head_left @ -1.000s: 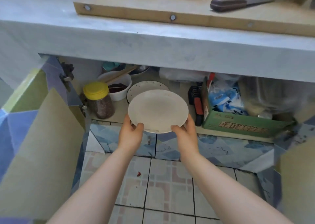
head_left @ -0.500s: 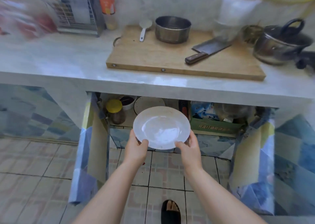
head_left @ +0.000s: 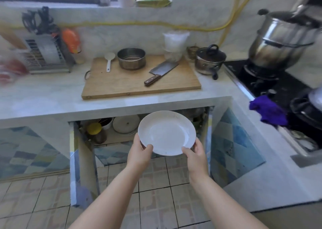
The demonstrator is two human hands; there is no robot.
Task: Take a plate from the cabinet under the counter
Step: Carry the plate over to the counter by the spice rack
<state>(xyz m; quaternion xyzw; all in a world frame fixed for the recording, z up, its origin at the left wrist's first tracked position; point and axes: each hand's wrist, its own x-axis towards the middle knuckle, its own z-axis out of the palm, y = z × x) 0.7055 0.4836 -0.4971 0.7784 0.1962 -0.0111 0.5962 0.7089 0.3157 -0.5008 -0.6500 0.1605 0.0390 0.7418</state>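
Observation:
A white plate is held in the air in front of the open cabinet under the counter. My left hand grips its near left rim, thumb on top. On the near right rim my right hand holds it the same way. The plate is tilted toward me and hides the right part of the cabinet. More plates stay stacked on the cabinet shelf behind it.
A yellow-lidded jar stands left in the cabinet, whose doors hang open on both sides. On the counter lie a cutting board, cleaver and pots. A stove is at right.
The plate has come out of the cabinet and risen with both hands on it. The view has pulled back and up, now showing the whole counter and stove.

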